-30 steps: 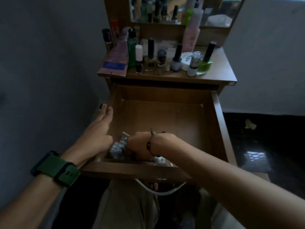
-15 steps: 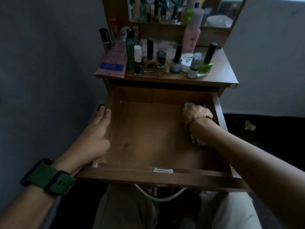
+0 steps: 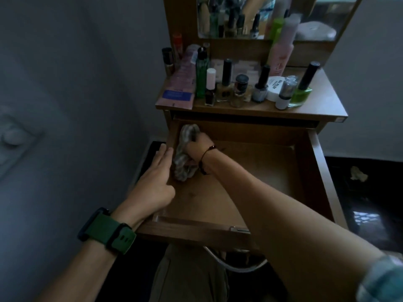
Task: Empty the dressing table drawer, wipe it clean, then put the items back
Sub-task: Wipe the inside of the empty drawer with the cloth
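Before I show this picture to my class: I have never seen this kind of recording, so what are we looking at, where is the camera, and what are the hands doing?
The camera sits on a person's head and looks down, so both arms reach in from the bottom edge. There is no machine here, only bare hands. In front stands a wooden dressing table with its drawer pulled open; apart from the cloth and the hand, nothing shows inside it. The right hand grips a crumpled cloth and presses it into the drawer's far left corner. The left hand, with a green watch on its wrist, rests on the drawer's left wall. Nail polish bottles and other cosmetics crowd the tabletop below a mirror.
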Available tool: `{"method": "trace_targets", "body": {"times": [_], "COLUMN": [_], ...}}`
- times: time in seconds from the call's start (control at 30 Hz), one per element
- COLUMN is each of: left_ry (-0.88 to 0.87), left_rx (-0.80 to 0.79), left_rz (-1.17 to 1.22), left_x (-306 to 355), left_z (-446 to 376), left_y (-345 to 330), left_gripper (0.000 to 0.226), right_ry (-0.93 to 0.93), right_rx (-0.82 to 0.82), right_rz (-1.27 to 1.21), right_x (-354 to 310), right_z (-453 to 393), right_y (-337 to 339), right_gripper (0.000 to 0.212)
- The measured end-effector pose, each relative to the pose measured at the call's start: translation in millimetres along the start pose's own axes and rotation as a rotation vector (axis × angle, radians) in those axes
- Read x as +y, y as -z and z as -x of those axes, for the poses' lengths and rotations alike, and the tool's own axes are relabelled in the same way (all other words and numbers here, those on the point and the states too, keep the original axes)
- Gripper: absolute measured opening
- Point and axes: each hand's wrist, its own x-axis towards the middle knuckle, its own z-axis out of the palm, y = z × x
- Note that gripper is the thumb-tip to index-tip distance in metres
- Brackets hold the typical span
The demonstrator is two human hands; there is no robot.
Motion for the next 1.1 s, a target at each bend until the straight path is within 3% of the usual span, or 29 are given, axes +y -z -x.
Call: {"method": "trace_targets", "body": {"times": [0.1,0.17,0.23,0.33,0.43,0.5,0.57,0.63,0.73,0.83,0.9,1.0,1.1], "left_ry": [0.001,0.016,0.058,0.093,0.064,-0.013,0.004,0.076,0.077,0.038,0.05,0.074,0.07], "left_rx": [-0.016,0.0,0.05,0.152,0.226,0.366,0.542,0.62,0.597,0.549,0.487,0.448,0.419], "left_rz": [0.042,0.091,0.212,0.666,0.989,1.045,1.047,0.96,0.767,0.551,0.398,0.282,0.231], "left_x": [-4,-6,-5,-2,-4,-7,-11,-13,-13,-10,-13,-19,-13], "left_z": [-4,-7,-10,-7,0,4,4,1,-3,-2,-2,-3,-1], "left_y": [1,1,1,4,9,12,15,14,7,2,1,-1,-1], "left_gripper": [0.087,0.084,0.082,0.075,0.074,0.058,0.043,0.038,0.037,0.043,0.05,0.041,0.039], "right_ry": [-0.032,0.05,0.16,0.329,0.504,0.606,0.713,0.816,0.817,0.629,0.569,0.599,0.525], "right_rx": [-0.183,-0.277,-0.327,-0.36,-0.311,-0.35,-0.388,-0.332,-0.134,0.101,0.233,0.269,0.351], "right_rz": [-0.163,-0.135,-0.02,0.323,0.601,0.742,0.934,1.102,1.169,1.1,1.246,1.457,1.469], "right_x": [7,13,16,18,22,21,18,12,3,-11,-13,4,19], "right_z": [14,32,57,89,110,120,125,118,84,39,19,18,30], "right_y": [3,10,13,4,0,1,-1,-5,-6,14,32,53,84], "right_gripper": [0.058,0.067,0.077,0.082,0.071,0.054,0.042,0.035,0.034,0.036,0.037,0.039,0.039]}}
